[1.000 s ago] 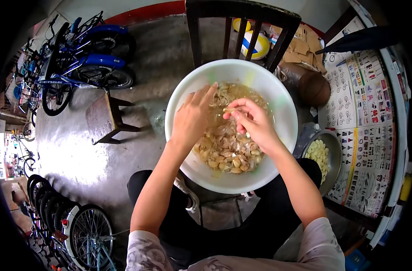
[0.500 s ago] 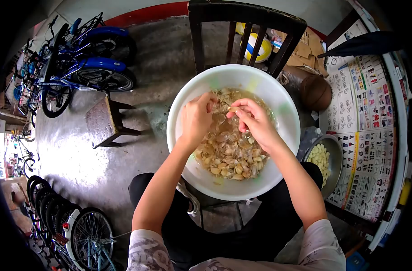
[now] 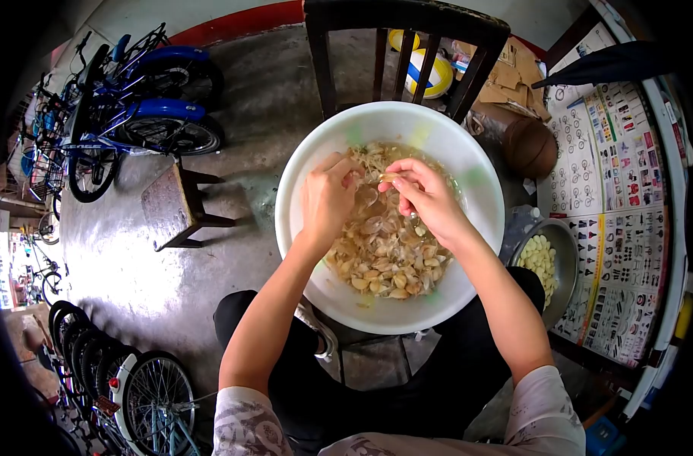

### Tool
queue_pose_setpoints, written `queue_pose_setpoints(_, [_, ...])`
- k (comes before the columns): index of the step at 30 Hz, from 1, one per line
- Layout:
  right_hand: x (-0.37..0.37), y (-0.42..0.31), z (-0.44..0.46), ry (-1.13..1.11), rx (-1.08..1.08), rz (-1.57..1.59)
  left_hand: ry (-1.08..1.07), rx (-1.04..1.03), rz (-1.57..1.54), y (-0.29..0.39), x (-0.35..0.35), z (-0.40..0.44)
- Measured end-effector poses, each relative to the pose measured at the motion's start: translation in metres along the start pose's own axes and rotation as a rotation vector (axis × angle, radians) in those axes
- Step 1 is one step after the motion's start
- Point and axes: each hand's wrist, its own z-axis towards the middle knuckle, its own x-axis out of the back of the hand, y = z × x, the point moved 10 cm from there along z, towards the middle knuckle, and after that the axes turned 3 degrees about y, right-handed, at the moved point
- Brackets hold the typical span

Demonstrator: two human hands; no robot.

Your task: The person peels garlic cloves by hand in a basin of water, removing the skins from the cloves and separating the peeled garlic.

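Observation:
A large white basin (image 3: 316,292) stands between my knees, holding water, unpeeled garlic cloves (image 3: 400,281) and loose papery skins (image 3: 369,156). Above its right half, my right hand (image 3: 419,194) pinches a garlic clove (image 3: 390,177) between thumb and fingertips. My left hand (image 3: 331,194) is over the basin's left side with its fingers curled in; whatever they hold, if anything, is hidden. The two hands are a short gap apart. To the right of the basin, a metal bowl (image 3: 571,262) contains peeled garlic cloves (image 3: 538,262).
A dark wooden chair (image 3: 407,15) is just beyond the basin, with a yellow and white ball (image 3: 434,74) behind it. A small wooden stool (image 3: 168,205) stands at left, near blue bicycles (image 3: 164,114). A brown ball (image 3: 529,148) and a printed poster board (image 3: 620,228) are at right.
The view has shifted slightly. My right hand still pinches the clove, and my left fingers stay curled with a small change in pose.

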Motion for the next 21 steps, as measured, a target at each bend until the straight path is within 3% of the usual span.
queue_pose_setpoints(4, [-0.003, 0.002, -0.001, -0.011, -0.016, -0.008, 0.074, -0.087, -0.089, 0.009, 0.008, -0.003])
queue_pose_setpoints(8, [-0.003, 0.002, -0.001, -0.008, -0.018, -0.013, 0.096, -0.034, -0.094, 0.006, 0.013, -0.004])
queue_pose_setpoints(10, [-0.003, 0.002, -0.002, -0.011, -0.016, -0.003, -0.020, -0.043, 0.084, 0.005, 0.006, -0.004])
queue_pose_setpoints(14, [-0.004, 0.003, -0.002, -0.021, -0.014, -0.015, -0.031, -0.061, 0.068, 0.009, 0.004, -0.007])
queue_pose_setpoints(21, [-0.003, 0.002, -0.003, -0.019, -0.013, -0.021, 0.107, -0.095, -0.048, 0.017, 0.012, -0.006])
